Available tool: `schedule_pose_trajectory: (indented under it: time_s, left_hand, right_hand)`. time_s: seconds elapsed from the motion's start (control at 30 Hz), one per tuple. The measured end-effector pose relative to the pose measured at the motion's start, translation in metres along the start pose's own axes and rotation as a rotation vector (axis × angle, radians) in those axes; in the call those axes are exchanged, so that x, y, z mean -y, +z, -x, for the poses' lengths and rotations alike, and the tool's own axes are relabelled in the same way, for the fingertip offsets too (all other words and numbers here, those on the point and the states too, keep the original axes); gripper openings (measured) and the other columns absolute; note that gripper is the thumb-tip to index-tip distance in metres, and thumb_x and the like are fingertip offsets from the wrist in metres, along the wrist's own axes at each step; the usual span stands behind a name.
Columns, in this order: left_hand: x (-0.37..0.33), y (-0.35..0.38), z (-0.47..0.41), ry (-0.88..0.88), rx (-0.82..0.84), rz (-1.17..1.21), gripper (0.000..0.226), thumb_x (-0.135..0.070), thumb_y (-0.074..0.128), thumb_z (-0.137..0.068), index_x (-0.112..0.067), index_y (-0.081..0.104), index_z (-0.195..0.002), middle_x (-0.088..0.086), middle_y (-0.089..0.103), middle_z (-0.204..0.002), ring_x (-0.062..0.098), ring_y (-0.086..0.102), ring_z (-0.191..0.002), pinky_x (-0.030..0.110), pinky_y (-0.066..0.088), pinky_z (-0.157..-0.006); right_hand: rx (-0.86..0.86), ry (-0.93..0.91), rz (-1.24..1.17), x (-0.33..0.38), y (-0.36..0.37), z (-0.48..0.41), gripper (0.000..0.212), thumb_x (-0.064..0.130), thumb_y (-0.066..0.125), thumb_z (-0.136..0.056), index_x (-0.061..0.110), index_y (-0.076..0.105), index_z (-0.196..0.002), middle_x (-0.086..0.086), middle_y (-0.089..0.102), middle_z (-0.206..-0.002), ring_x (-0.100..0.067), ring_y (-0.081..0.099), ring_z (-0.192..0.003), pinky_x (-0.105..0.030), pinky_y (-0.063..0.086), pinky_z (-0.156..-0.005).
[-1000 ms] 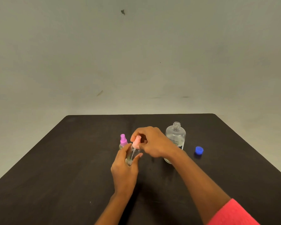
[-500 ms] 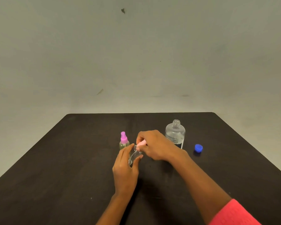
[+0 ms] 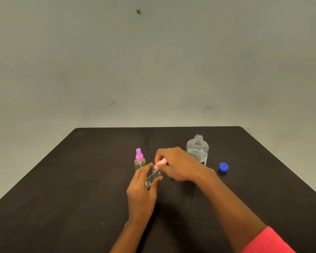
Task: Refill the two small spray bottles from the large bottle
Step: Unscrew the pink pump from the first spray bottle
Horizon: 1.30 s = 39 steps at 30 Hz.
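A small clear spray bottle [image 3: 153,177] is tilted to the right in my left hand [image 3: 141,189], which grips its body. My right hand [image 3: 179,166] pinches its pale pink spray top [image 3: 161,162] at the neck. Whether the top is screwed on or loose is hidden by my fingers. A second small spray bottle [image 3: 140,160] with a magenta top and yellowish liquid stands upright just left of my hands. The large clear bottle [image 3: 197,149] stands uncapped behind my right hand. Its blue cap [image 3: 223,166] lies on the table to its right.
Everything rests on a dark table [image 3: 62,189] whose far edge meets a plain grey wall [image 3: 153,61]. A pink sleeve [image 3: 266,241] shows at the lower right.
The clear bottle has tipped from near upright to leaning right. Both hands have lowered slightly toward the table while keeping hold of it.
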<state>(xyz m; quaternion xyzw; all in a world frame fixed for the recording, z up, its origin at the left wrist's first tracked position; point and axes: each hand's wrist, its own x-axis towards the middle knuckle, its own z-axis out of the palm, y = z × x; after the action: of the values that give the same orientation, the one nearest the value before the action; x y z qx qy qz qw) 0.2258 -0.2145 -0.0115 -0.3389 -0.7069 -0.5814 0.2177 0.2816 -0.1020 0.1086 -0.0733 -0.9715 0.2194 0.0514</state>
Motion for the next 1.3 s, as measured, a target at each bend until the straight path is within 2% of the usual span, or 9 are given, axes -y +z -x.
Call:
schedule_pose_trajectory:
  time_s: [0.1, 0.3, 0.47, 0.53, 0.7, 0.87, 1.07, 1.17, 1.3]
  left_hand:
    - [-0.0034, -0.0002, -0.0012, 0.002, 0.007, 0.019, 0.047, -0.007, 0.077, -0.071, -0.016, 0.061, -0.114, -0.019, 0.059, -0.105, -0.005, 0.058, -0.101, 0.015, 0.050, -0.084]
    - [-0.0061, -0.0016, -0.0009, 0.004, 0.006, 0.023, 0.048, -0.005, 0.077, -0.071, -0.023, 0.058, -0.111, -0.023, 0.058, -0.104, -0.006, 0.058, -0.099, 0.012, 0.048, -0.083]
    - [-0.0022, 0.0003, -0.0003, -0.014, 0.009, 0.000, 0.046, -0.008, 0.077, -0.071, -0.009, 0.061, -0.115, -0.004, 0.064, -0.108, -0.005, 0.055, -0.105, 0.011, 0.045, -0.089]
    - [-0.0026, -0.0005, -0.0005, -0.019, 0.010, 0.009, 0.045, -0.009, 0.075, -0.072, -0.010, 0.061, -0.115, -0.007, 0.063, -0.108, -0.007, 0.055, -0.105, 0.010, 0.045, -0.088]
    - [-0.0042, -0.0006, -0.0004, -0.016, 0.013, 0.002, 0.043, -0.010, 0.075, -0.073, -0.013, 0.060, -0.113, -0.010, 0.061, -0.106, -0.008, 0.056, -0.102, 0.008, 0.046, -0.085]
    - [-0.0031, -0.0008, -0.0007, -0.040, 0.009, 0.008, 0.047, -0.008, 0.076, -0.072, -0.014, 0.060, -0.116, -0.011, 0.061, -0.108, -0.006, 0.056, -0.105, 0.009, 0.045, -0.087]
    - [-0.0015, -0.0003, -0.0003, -0.027, 0.042, -0.015, 0.041, -0.011, 0.075, -0.073, -0.011, 0.061, -0.112, -0.002, 0.065, -0.104, -0.001, 0.058, -0.101, 0.012, 0.047, -0.085]
    - [-0.0018, -0.0001, -0.0004, -0.033, 0.038, -0.012, 0.047, -0.006, 0.076, -0.072, -0.010, 0.060, -0.115, -0.010, 0.061, -0.108, -0.014, 0.053, -0.103, 0.005, 0.042, -0.087]
    - [-0.0012, -0.0001, -0.0001, -0.034, 0.031, 0.014, 0.046, -0.006, 0.075, -0.073, -0.011, 0.060, -0.117, -0.006, 0.062, -0.111, -0.004, 0.056, -0.106, 0.012, 0.046, -0.088]
  right_hand:
    - [0.038, -0.044, -0.012, -0.0001, -0.0027, 0.0008, 0.022, 0.012, 0.064, -0.087, 0.018, 0.060, -0.108, -0.002, 0.059, -0.108, -0.016, 0.055, -0.091, -0.032, 0.051, -0.081]
    - [-0.050, 0.060, 0.120, -0.0014, 0.0013, 0.0004, 0.035, 0.048, 0.051, -0.094, 0.015, 0.060, -0.101, -0.004, 0.063, -0.096, -0.020, 0.060, -0.085, -0.035, 0.051, -0.076]
    - [0.001, -0.018, 0.059, 0.0003, -0.0036, 0.0019, 0.014, 0.021, 0.061, -0.091, 0.017, 0.061, -0.104, -0.003, 0.063, -0.107, -0.019, 0.058, -0.092, -0.034, 0.051, -0.080]
    - [0.024, -0.035, 0.030, 0.0016, -0.0058, 0.0021, 0.023, 0.018, 0.063, -0.088, 0.019, 0.059, -0.111, -0.002, 0.057, -0.110, -0.018, 0.055, -0.097, -0.034, 0.049, -0.085]
    - [-0.061, 0.065, 0.128, 0.0034, -0.0010, -0.0002, 0.038, 0.050, 0.048, -0.094, 0.014, 0.057, -0.101, -0.005, 0.061, -0.098, -0.022, 0.059, -0.088, -0.036, 0.050, -0.077]
    - [0.000, -0.035, 0.061, 0.0021, -0.0025, -0.0010, 0.014, 0.022, 0.058, -0.092, 0.017, 0.062, -0.105, -0.003, 0.060, -0.104, -0.020, 0.057, -0.093, -0.034, 0.048, -0.081]
    - [-0.028, 0.059, 0.146, 0.0058, -0.0002, 0.0000, 0.035, 0.047, 0.050, -0.095, 0.015, 0.059, -0.107, -0.004, 0.060, -0.104, -0.021, 0.059, -0.091, -0.034, 0.050, -0.080]
    - [0.005, 0.025, 0.115, 0.0042, 0.0011, -0.0008, 0.015, 0.027, 0.059, -0.093, 0.016, 0.060, -0.104, -0.006, 0.062, -0.105, -0.021, 0.058, -0.089, -0.031, 0.049, -0.074]
    - [0.022, -0.031, 0.083, 0.0064, -0.0013, 0.0000, 0.033, 0.026, 0.065, -0.088, 0.021, 0.052, -0.118, -0.003, 0.052, -0.113, -0.021, 0.053, -0.099, -0.032, 0.048, -0.084]
